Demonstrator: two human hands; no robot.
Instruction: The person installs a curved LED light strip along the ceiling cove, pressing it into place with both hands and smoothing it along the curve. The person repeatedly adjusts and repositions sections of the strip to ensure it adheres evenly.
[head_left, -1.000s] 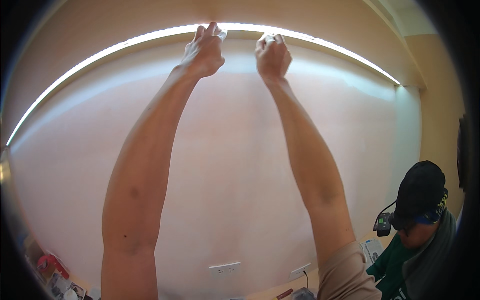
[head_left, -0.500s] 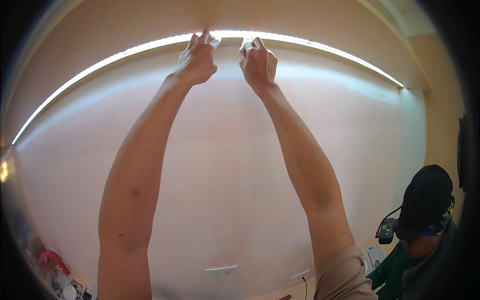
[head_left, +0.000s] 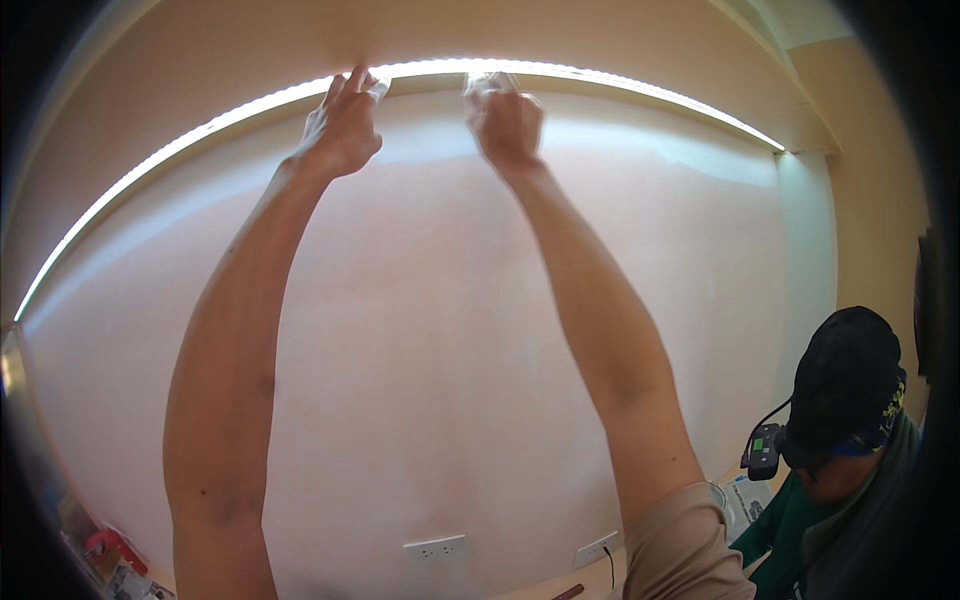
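A long, brightly lit LED light strip (head_left: 430,68) runs along the underside of an overhead panel (head_left: 580,25), bowed by the lens. Both my arms stretch up to it. My left hand (head_left: 345,130) is closed at the strip, left of its middle, fingertips against its lower edge and the panel. To the right of it my right hand (head_left: 507,125) is curled at the same strip, its fingers blurred by motion and washed out by glare. The exact grip of the fingertips is partly hidden by the light.
Behind my arms stands a pale wall (head_left: 430,330). Low on it are a white socket outlet (head_left: 435,548) and another outlet (head_left: 590,550) with a black cable. At lower right is a person in a black cap (head_left: 850,370). A red object (head_left: 115,548) lies at lower left.
My left hand has shifted left along the strip, widening the gap between my hands. The right hand is now blurred, slightly further left in view. The whole view has shifted a little.
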